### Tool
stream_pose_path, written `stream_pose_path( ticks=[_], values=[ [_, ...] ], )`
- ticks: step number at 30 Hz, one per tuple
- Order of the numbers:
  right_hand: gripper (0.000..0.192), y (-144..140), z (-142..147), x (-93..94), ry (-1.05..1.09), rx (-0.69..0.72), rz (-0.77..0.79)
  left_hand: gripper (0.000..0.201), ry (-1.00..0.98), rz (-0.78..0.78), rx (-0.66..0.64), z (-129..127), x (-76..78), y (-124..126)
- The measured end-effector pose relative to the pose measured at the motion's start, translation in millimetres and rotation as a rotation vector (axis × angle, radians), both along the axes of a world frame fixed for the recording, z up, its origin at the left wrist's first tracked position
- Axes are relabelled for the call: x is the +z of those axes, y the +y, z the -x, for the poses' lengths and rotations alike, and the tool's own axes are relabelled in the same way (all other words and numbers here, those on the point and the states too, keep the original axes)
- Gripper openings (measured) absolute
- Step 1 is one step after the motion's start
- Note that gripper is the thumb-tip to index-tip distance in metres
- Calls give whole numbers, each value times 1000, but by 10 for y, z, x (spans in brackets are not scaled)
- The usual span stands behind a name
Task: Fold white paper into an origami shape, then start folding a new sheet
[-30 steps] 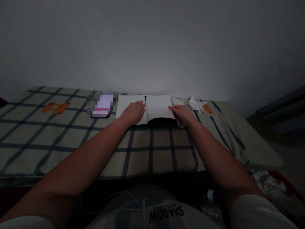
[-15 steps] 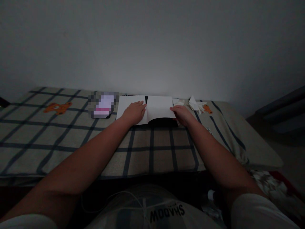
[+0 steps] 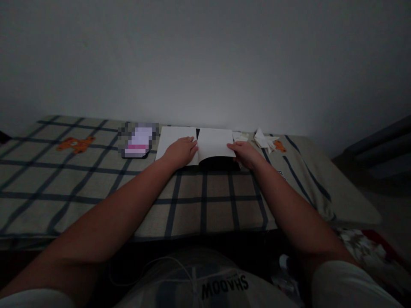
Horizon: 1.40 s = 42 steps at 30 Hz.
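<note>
An open booklet (image 3: pixel 213 143) with blank white pages lies on the checked cloth. My left hand (image 3: pixel 182 152) rests flat on its left page beside the fold, fingers stretched out and close together. At the right edge, my right hand (image 3: pixel 245 153) pinches the right page between thumb and fingers. That page bows up along its near side, and a dark surface shows beneath it. A narrow black wedge is visible at the top of the fold. My right fingertips are partly hidden under the page.
A phone (image 3: pixel 140 141) with a lit, blurred screen lies left of the booklet. Crumpled white paper (image 3: pixel 265 140) sits to the right. The checked cloth (image 3: pixel 218 209) covers a raised surface against a grey wall (image 3: pixel 205 64). A white cable (image 3: pixel 160 259) hangs near my lap.
My right thumb has shifted slightly left on the page edge. The left page's far edge sits a little higher in view, and the dark strip behind it no longer shows.
</note>
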State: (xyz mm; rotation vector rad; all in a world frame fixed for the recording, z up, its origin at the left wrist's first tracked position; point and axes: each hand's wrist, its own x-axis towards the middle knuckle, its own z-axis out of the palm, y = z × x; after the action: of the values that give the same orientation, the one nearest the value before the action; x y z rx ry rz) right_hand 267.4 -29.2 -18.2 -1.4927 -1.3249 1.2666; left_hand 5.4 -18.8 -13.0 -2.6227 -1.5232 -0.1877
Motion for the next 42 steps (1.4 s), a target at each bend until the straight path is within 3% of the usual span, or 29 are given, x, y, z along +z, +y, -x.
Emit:
stream_pose_path(
  ticks=[17,22,30,42],
  values=[
    [19,79,-43,-96,65,-48,-1,49,54,11,-15,-29,-6,-51],
    [27,59,-58,-63,109,31,19,51,53,38,14,-7,0,-142],
    [11,48,-66,-32,119,19,28,48,47,-14,-35,11,27,-73],
    [21,-15,-19,36,21,-9,42,57,80,125,16,-27,2,-187]
  ],
)
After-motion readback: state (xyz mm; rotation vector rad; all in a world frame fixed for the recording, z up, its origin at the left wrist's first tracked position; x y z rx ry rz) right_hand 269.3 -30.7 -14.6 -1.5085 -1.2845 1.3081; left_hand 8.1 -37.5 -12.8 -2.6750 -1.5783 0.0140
